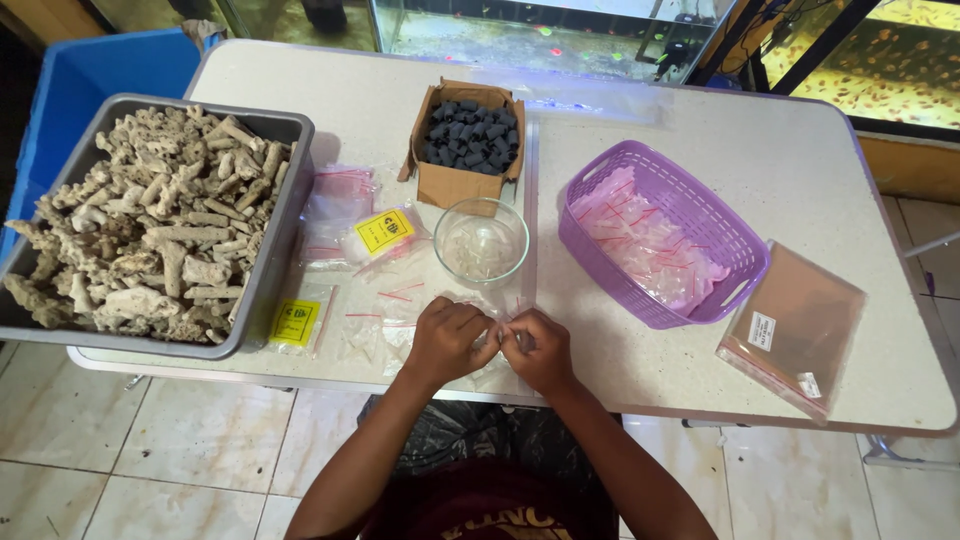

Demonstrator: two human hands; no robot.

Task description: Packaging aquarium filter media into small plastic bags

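Clearly, from the head view, both hands meet at the near edge of the counter [800, 180]: the left hand [447, 340] and right hand [540, 348] have their fingertips pinched together on a small clear bag [503, 330], so each grip is closed on it, though what the bag holds is hidden behind the knuckles. The bag looks thin, glossy and limp, with a red strip like the other bags [385, 320] scattered flat just beside the hands. A slip seems the likeliest trouble: such slick film could slide out of the pinch, or its mouth could seal crooked if the two hands pull unevenly. The glass bowl [482, 243] stands near, just beyond the knuckles, and a forward jolt could knock it. Farther off sit a box [458, 182] of dark pieces, a purple basket [735, 235] and a grey tray [283, 225] of pale coral.
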